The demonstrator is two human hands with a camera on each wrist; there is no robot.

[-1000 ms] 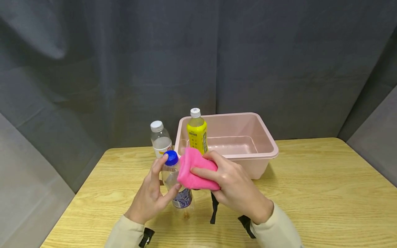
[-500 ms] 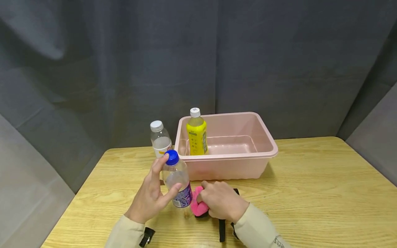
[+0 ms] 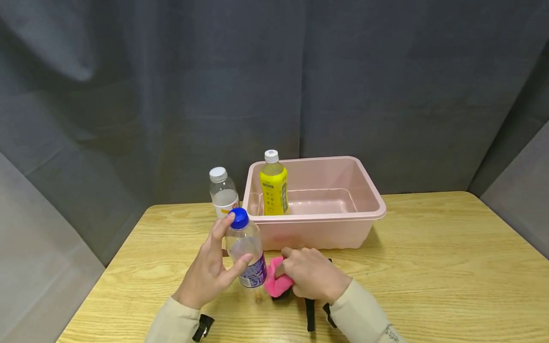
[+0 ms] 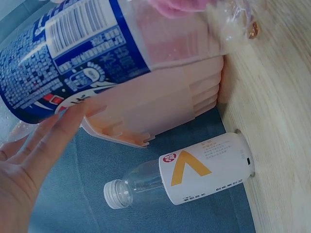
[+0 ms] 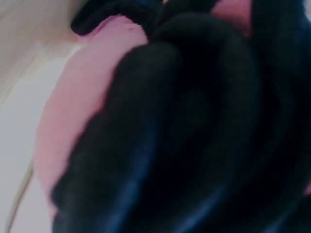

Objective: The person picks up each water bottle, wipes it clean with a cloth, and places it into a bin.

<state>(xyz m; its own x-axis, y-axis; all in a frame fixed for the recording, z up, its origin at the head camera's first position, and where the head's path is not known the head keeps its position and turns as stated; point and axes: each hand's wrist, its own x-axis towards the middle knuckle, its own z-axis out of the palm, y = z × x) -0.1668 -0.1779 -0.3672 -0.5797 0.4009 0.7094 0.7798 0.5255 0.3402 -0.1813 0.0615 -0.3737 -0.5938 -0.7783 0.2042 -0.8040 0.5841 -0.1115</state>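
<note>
Head view: the left hand [image 3: 208, 270] holds the bottle [image 3: 249, 244] by cap [image 3: 239, 218] and side, apparently to steady it, while the right hand [image 3: 315, 275] grips the cloth [image 3: 277, 282] beside it.

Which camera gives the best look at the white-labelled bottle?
The left wrist view: the white-labelled bottle shows there from cap to base, its label facing the camera. The head view shows its cap and upper part; the left hand and blue-capped bottle hide the rest. The right wrist view doesn't show it.
</note>
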